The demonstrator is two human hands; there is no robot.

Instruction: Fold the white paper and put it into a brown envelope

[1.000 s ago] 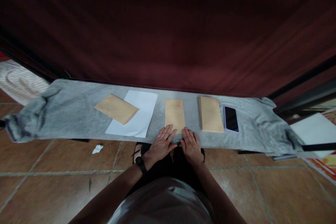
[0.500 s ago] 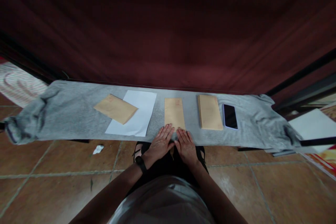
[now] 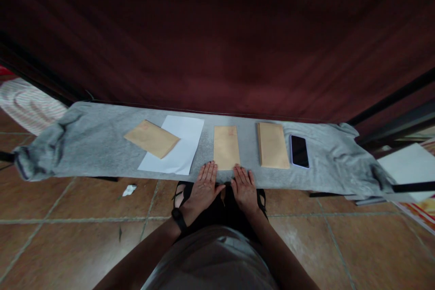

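Note:
A brown paper envelope (image 3: 225,147) with a small red print at its upper right lies flat on the grey cloth in front of me. My left hand (image 3: 205,186) rests palm down at its lower left corner, fingers stretched out, with a dark band on the wrist. At the lower right corner, my right hand (image 3: 245,188) lies flat as well, fingers extended. Neither hand grips anything. To the left, another brown envelope (image 3: 152,139) lies slanted, partly over a white sheet of paper (image 3: 183,152). A stack of brown envelopes (image 3: 273,146) sits to the right.
A phone (image 3: 299,151) with a dark screen lies right of the stack. The grey cloth (image 3: 91,140) covers a narrow surface, with a dark red curtain (image 3: 217,54) behind it. A crumpled white scrap (image 3: 129,190) is on the tiled floor (image 3: 95,204).
My hands have spread apart along the middle envelope's lower edge, the left one leftward and the right one slightly rightward. The view has shifted a little.

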